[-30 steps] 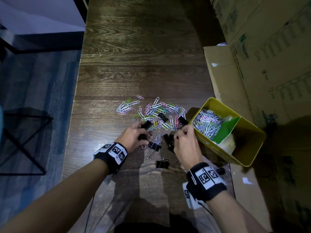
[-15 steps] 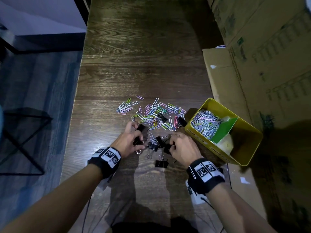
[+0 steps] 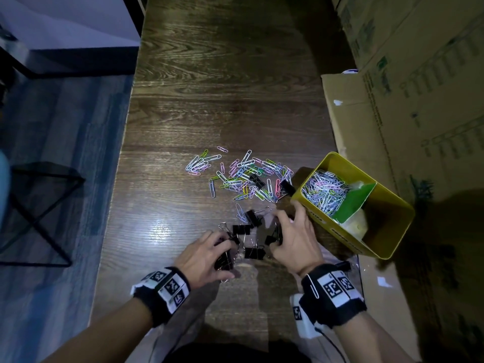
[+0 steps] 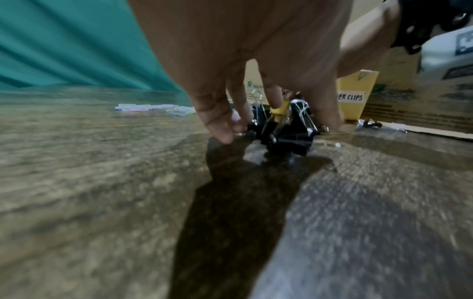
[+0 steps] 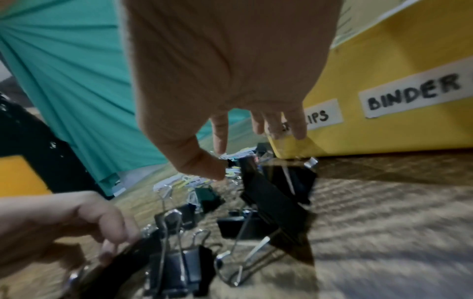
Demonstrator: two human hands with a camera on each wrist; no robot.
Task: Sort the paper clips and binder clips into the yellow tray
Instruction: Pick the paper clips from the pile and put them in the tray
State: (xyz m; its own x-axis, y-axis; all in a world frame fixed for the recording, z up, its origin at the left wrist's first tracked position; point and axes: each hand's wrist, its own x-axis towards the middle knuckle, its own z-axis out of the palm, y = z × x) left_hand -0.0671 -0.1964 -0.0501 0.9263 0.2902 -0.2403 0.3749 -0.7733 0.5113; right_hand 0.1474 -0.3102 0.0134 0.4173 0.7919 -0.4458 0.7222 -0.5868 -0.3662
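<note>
The yellow tray (image 3: 387, 247) stands at the right, tilted, with paper clips (image 3: 324, 192) heaped in its far compartment beside a green divider (image 3: 353, 203). Its side (image 5: 384, 60) carries labels reading "BINDER" and "LIPS". Coloured paper clips (image 3: 243, 176) lie scattered on the wooden table (image 3: 222, 100). Nearer me lie several black binder clips (image 3: 251, 218). My left hand (image 3: 222, 254) curls its fingers and thumb round a bunch of binder clips (image 4: 284, 129). My right hand (image 3: 282, 226) hovers with spread fingers (image 5: 220, 137) over more binder clips (image 5: 268, 192), holding nothing.
Cardboard boxes (image 3: 419, 100) wall off the right side, and a flat cardboard sheet (image 3: 340, 106) lies under the tray. The table's left edge (image 3: 117, 179) drops to blue flooring with a black frame (image 3: 39, 213). One binder clip (image 3: 343, 265) lies behind my right wrist.
My left hand has drawn back toward me with binder clips in its grip. My right hand has spread its fingers and shifted slightly toward the tray.
</note>
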